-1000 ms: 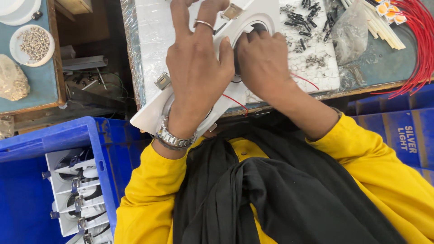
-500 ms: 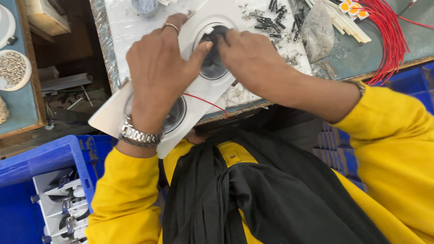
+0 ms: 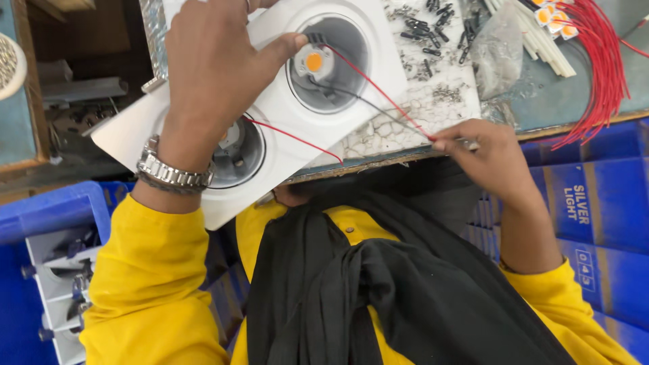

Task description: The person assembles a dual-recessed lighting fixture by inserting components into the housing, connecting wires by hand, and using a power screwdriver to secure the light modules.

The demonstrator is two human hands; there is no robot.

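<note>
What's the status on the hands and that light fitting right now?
Left hand pressing down white twin light fitting. Right hand pinching red and black wires taut. Nothing blocking.

bright, even light from above; the white lamp housing (image 3: 270, 115) glares slightly (no hard shadows), the yellow sleeves (image 3: 149, 290) look vivid, and the edges bend a little.
</note>
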